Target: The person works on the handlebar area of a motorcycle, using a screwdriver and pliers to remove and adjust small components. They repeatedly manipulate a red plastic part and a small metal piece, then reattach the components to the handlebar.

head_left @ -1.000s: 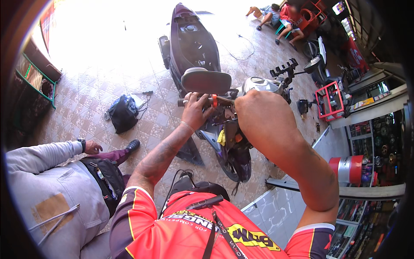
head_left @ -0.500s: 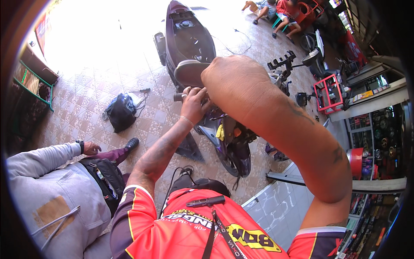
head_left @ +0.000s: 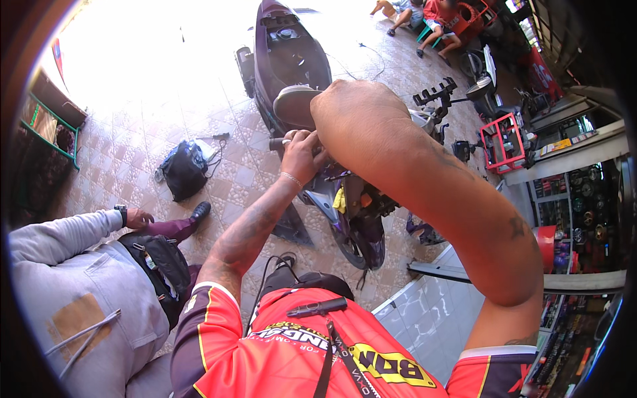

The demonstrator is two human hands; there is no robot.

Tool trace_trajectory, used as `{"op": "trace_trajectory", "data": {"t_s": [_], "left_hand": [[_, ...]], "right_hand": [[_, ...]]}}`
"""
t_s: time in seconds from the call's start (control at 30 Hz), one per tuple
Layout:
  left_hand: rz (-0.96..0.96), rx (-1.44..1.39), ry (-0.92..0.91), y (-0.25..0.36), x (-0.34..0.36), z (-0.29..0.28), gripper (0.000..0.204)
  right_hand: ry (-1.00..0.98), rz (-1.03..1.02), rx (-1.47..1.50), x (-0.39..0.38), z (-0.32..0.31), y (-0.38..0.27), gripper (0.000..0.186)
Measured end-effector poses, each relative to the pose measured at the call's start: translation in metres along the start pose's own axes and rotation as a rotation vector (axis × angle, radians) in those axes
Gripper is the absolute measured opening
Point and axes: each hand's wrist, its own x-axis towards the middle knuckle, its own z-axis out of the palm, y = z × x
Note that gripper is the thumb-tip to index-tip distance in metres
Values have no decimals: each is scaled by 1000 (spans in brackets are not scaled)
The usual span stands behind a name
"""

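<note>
In front of me stands a dark purple scooter (head_left: 318,63) with its seat off and the bay beneath it exposed. My left hand (head_left: 304,158) has its fingers curled over the scooter's handlebar, whose black grip (head_left: 277,144) sticks out beside them. Close to the camera, my right hand (head_left: 352,103) is bent at the wrist over the same spot. Its fingers are hidden behind the wrist, so what it holds does not show. A dark oval piece with a pale rim, perhaps a mirror (head_left: 294,106), shows beside that hand. Something yellow (head_left: 340,200) hangs at the scooter's front.
At left, a co-worker in a grey hoodie (head_left: 86,265) sits close by. A black bag (head_left: 186,171) lies on the tiled floor (head_left: 225,179). A red frame (head_left: 502,142) and parts shelves (head_left: 587,219) line the right. People (head_left: 439,23) sit at the back right.
Both hands stay at the handlebar. The left hand sits slightly lower and further right in view, and the right hand slightly higher. The oval piece has shifted slightly right.
</note>
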Motion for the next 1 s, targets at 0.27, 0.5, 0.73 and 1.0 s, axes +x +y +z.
{"op": "trace_trajectory", "data": {"t_s": [0.27, 0.5, 0.73, 1.0], "left_hand": [[77, 87, 32, 10, -18, -4, 52], [17, -11, 63, 4, -6, 5, 50], [4, -28, 42, 8, -11, 2, 48], [59, 5, 99, 10, -9, 3, 44]], "right_hand": [[72, -52, -60, -50, 21, -4, 27], [264, 110, 1, -61, 78, 7, 14], [389, 199, -122, -93, 153, -18, 43], [352, 265, -117, -101, 191, -44, 56]]}}
